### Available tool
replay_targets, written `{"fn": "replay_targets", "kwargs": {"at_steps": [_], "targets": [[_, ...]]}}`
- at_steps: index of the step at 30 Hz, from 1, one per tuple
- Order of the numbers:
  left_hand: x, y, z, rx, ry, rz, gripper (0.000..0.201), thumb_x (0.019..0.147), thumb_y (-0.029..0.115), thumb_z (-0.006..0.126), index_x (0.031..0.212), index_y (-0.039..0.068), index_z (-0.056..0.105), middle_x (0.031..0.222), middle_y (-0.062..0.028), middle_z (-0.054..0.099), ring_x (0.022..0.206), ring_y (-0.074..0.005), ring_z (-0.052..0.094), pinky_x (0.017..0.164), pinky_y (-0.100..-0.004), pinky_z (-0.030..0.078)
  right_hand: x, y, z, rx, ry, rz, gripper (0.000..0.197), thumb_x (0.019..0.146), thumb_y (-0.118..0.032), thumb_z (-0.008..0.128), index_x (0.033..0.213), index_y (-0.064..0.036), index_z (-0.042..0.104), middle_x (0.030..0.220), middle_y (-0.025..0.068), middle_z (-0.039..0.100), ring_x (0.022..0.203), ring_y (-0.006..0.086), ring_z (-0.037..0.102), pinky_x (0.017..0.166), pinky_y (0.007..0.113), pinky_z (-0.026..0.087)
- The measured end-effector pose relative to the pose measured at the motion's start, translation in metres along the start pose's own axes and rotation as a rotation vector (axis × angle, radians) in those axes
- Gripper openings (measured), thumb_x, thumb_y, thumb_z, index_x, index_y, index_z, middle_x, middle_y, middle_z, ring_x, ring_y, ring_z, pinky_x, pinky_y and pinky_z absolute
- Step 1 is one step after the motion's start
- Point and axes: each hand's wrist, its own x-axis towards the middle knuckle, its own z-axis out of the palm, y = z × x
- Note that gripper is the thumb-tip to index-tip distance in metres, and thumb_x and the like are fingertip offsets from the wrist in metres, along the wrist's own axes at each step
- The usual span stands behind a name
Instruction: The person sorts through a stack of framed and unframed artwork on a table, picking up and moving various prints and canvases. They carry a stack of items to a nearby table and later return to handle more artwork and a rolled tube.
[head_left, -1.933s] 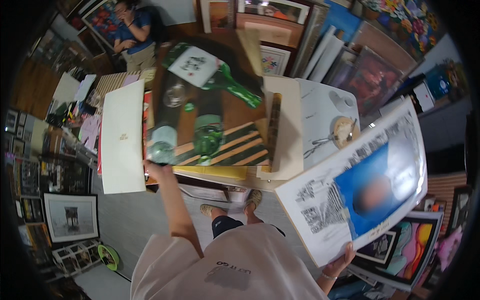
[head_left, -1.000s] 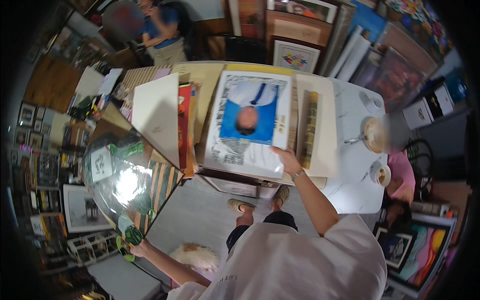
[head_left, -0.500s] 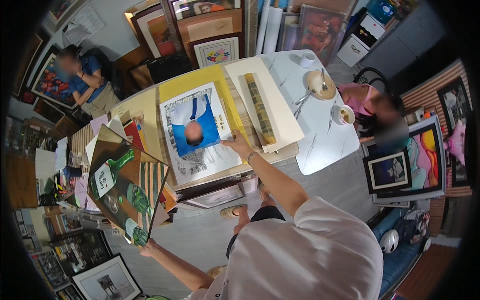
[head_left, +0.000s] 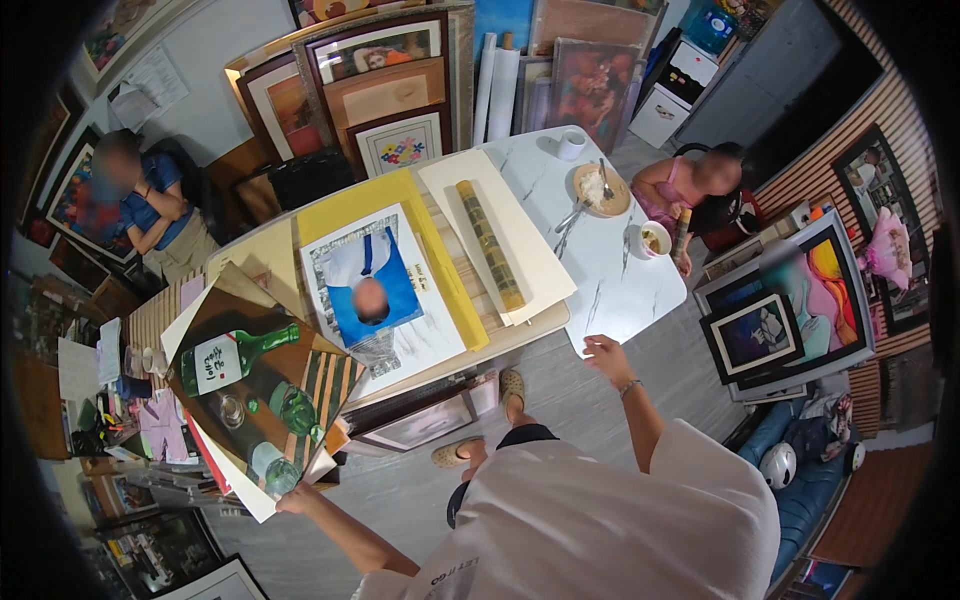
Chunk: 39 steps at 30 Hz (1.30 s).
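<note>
My left hand (head_left: 294, 498) grips the near lower corner of a painting (head_left: 262, 322) of a green bottle and glasses, which lies tilted over the table's left end with pale sheets beneath it. Off the near edge of the white marbled table (head_left: 625, 305), my right hand (head_left: 606, 360) hangs in the air with fingers apart, holding nothing. Between my hands, a portrait print (head_left: 375, 300) with a blue background rests on a white sheet over a yellow folder (head_left: 360, 208). Right of it, a patterned rolled tube (head_left: 490, 245) lies on a cream board (head_left: 540, 268).
A plate of food (head_left: 602, 190), a bowl (head_left: 652, 240) and a white cup (head_left: 571, 145) stand on the table's right part. One person (head_left: 165, 200) sits at the far left, another (head_left: 690, 190) at the right. Framed pictures (head_left: 400, 90) lean behind the table.
My right hand has left the portrait sheet's edge and moved right, off the table. The bottle painting in my left hand has turned and lies lower. The person at right has raised their head.
</note>
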Motion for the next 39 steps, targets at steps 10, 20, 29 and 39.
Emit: {"fn": "replay_targets", "kwargs": {"at_steps": [10, 20, 29, 39], "targets": [[-0.067, 0.024, -0.017, 0.04, -0.01, 0.083, 0.047, 0.096, 0.027, 0.036, 0.12, -0.01, 0.054, 0.127, -0.0197, 0.054, 0.113, -0.039, 0.054, 0.092, -0.0564, 0.049, 0.07, 0.017, -0.129, -0.652, 0.908, -0.183, 0.038, 0.086, -0.022, 0.068, 0.112, 0.0, 0.051, 0.101, 0.0175, 0.057, 0.093, 0.0323, 0.058, 0.08, 0.04, 0.048], [-0.145, 0.022, -0.065, -0.076, -0.546, 0.02, 0.048, 0.096, 0.02, 0.03, 0.127, -0.012, 0.05, 0.133, -0.0284, 0.046, 0.119, -0.0451, 0.05, 0.096, -0.0638, 0.045, 0.088, -0.166, -0.178, -1.436, 1.235, -0.4, 0.082, 0.072, -0.04, 0.077, 0.138, -0.0068, 0.041, 0.137, 0.0246, 0.042, 0.125, 0.0384, 0.042, 0.105, 0.048, 0.033], [-0.249, -0.06, -0.06, 0.014, -0.664, -0.234, 0.057, 0.098, 0.043, 0.033, 0.129, -0.001, 0.052, 0.13, -0.0204, 0.054, 0.119, -0.0437, 0.052, 0.097, -0.0663, 0.043, 0.178, -0.107, -0.273, -1.342, 1.037, 0.068, 0.095, 0.071, -0.036, 0.079, 0.146, -0.0075, 0.026, 0.119, 0.0218, 0.056, 0.099, 0.0372, 0.062, 0.087, 0.052, 0.049], [-0.211, -0.114, -0.05, 0.186, -0.619, -0.054, 0.058, 0.1, 0.048, 0.027, 0.131, 0.005, 0.05, 0.125, -0.0159, 0.058, 0.109, -0.0396, 0.059, 0.089, -0.0574, 0.053, 0.189, -0.054, -0.327, -0.794, 0.755, -0.064, 0.054, 0.074, -0.019, 0.071, 0.117, 0.0023, 0.048, 0.096, 0.0255, 0.066, 0.087, 0.0385, 0.067, 0.076, 0.047, 0.052]]}}
